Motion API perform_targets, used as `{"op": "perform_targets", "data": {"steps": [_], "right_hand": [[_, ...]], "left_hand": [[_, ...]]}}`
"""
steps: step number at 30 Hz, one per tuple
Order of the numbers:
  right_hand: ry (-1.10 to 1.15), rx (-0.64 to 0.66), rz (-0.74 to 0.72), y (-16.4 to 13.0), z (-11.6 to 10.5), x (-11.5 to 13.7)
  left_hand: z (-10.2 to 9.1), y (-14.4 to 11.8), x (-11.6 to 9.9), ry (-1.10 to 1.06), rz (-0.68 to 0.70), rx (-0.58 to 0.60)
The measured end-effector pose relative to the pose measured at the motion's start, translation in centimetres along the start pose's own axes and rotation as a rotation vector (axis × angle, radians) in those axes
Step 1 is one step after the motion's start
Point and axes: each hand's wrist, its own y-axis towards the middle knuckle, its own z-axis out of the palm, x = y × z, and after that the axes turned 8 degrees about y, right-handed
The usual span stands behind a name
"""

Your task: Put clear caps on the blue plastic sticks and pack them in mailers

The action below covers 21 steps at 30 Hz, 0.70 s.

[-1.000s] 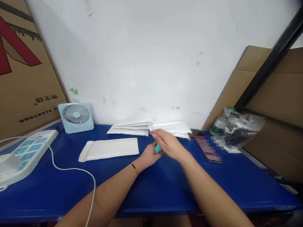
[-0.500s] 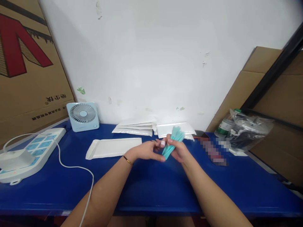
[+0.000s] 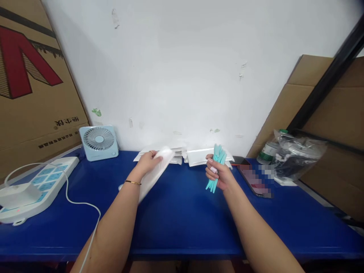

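Head view: right hand [image 3: 220, 175] is clenched round a bundle of teal plastic sticks [image 3: 216, 167] at centre frame; left hand [image 3: 148, 162] pinches a white padded mailer [image 3: 156, 172] lifted off the blue table [image 3: 184, 220] — nothing is inside it yet. Phone [image 3: 251, 179] and mailer stack [image 3: 199, 156] lie close behind.

A blue surface [image 3: 182, 223] against a white wall carries a small fan [image 3: 99, 141], a power strip [image 3: 34, 185], stacked white mailers [image 3: 199, 156], a phone [image 3: 253, 181] and a plastic bag [image 3: 295, 157]
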Motion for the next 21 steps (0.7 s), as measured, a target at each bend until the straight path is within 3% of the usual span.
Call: {"op": "perform_targets", "data": {"steps": [2, 4, 8, 12, 15, 17, 19, 21], "right_hand": [[-0.073, -0.054, 0.006, 0.1, 0.2, -0.3], [-0.159, -0.091, 0.029, 0.0, 0.6, -0.8], [-0.33, -0.18, 0.079, 0.1, 1.2, -2.1], [-0.352, -0.449, -0.046, 0.6, 0.8, -2.9], [-0.247, -0.456, -0.009, 1.0, 0.1, -2.8], [-0.197, -0.406, 0.046, 1.1, -0.5, -2.6], [-0.174, -0.368, 0.096, 1.2, -1.1, -2.3], [-0.181, -0.33, 0.167, 1.3, -1.9, -2.0]], "left_hand": [[0.5, -0.2, -1.5, -0.384, -0.058, -0.249], [1.2, -0.5, -2.9, -0.768, -0.113, -0.359], [2.6, -0.9, -4.3, -1.214, -0.259, -0.309], [3.4, -0.7, -3.8, -1.428, -0.45, -0.26], [3.6, -0.5, -3.4, -1.423, -0.486, -0.225], [3.3, -0.6, -3.4, -1.258, -0.489, -0.262], [2.6, -1.0, -3.5, -0.94, -0.412, -0.469], [2.0, -1.6, -3.8, -0.521, -0.161, -0.658]]}}
